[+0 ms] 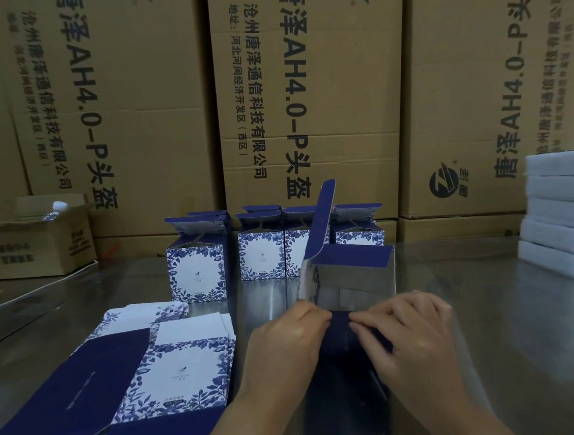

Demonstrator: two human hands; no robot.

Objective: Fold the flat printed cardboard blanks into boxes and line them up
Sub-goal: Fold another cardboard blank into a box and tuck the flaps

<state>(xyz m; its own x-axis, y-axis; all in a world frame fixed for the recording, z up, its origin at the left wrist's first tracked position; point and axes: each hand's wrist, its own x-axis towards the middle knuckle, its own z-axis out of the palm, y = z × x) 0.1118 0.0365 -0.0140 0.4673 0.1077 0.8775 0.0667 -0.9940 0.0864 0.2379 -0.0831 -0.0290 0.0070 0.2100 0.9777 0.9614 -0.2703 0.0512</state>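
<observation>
A half-formed blue and white box lies open toward me at the table's middle, with one long flap standing up. My left hand and my right hand pinch its dark blue near flap between thumbs and fingers. A stack of flat printed blanks lies to the left of my hands. Several folded boxes stand in a row behind, their top flaps open.
Large brown cartons wall off the back of the steel table. A stack of white foam trays sits at the right. A small open carton stands at the far left.
</observation>
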